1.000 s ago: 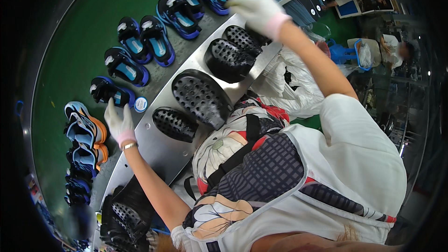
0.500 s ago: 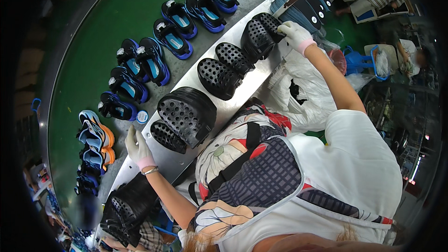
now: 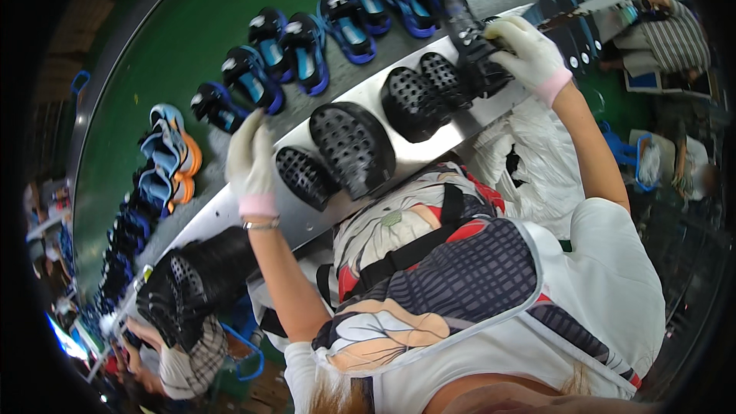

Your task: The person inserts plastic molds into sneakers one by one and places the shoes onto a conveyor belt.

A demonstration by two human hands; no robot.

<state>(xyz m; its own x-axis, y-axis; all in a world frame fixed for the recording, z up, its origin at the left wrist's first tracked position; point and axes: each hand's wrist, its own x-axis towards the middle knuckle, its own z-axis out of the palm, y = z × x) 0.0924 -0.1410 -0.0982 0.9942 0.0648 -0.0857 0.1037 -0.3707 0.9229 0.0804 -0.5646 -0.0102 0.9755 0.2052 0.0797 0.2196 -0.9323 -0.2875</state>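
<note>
My right hand (image 3: pixel 529 57), in a white glove with a pink cuff, grips the end of a black perforated shoe form (image 3: pixel 469 34). That form is tilted up on end over the metal ledge and blurred by motion. Beside it a pair of black perforated forms (image 3: pixel 414 101) lies on the ledge. Another group, a large form (image 3: pixel 353 146) and a smaller one (image 3: pixel 307 178), rests nearer to my left hand (image 3: pixel 251 159). This gloved hand is raised at the ledge with its fingers stretched out and nothing visible in them, close to the blue-black shoes (image 3: pixel 253 80).
A row of blue-black shoes runs along the green conveyor (image 3: pixel 176 54), with orange-soled shoes (image 3: pixel 170 157) at left. Dark insoles (image 3: pixel 571 31) stand stacked past my right hand. More black forms (image 3: pixel 192 284) pile at lower left. A white sack (image 3: pixel 540 161) hangs by the ledge. Other people sit nearby.
My right hand has tipped a black form up from the ledge. My left hand has come closer to the shoes. The view has shifted, and the shoes appear farther right.
</note>
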